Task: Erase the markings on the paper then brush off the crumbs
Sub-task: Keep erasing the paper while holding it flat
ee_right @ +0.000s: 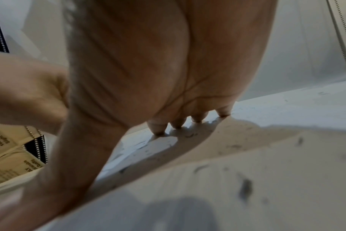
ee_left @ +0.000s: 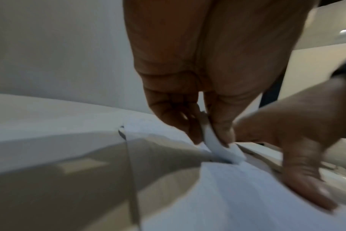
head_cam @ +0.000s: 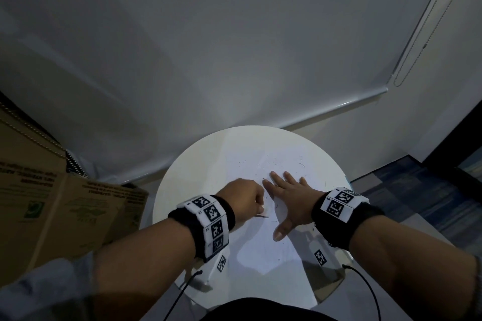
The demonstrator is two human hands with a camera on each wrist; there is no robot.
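A white sheet of paper (head_cam: 263, 240) lies on a round white table (head_cam: 198, 161). My left hand (head_cam: 243, 200) pinches a white eraser (head_cam: 263, 212) between thumb and fingers, and the eraser's (ee_left: 219, 146) lower end presses on the paper (ee_left: 237, 195). My right hand (head_cam: 289, 195) lies flat, fingers spread, holding the sheet down just right of the eraser. In the right wrist view its fingertips (ee_right: 177, 125) press on the paper (ee_right: 286, 112). Dark eraser crumbs (head_cam: 273, 164) are scattered beyond the fingers, and crumbs (ee_right: 245, 187) also lie close under the right wrist.
A brown cardboard box (head_cam: 49, 203) stands left of the table. A grey wall with a roller blind (head_cam: 234, 47) rises behind it. Patterned blue carpet (head_cam: 417, 190) shows to the right. Thin black cables (head_cam: 365, 284) hang from both wristbands near the table's front edge.
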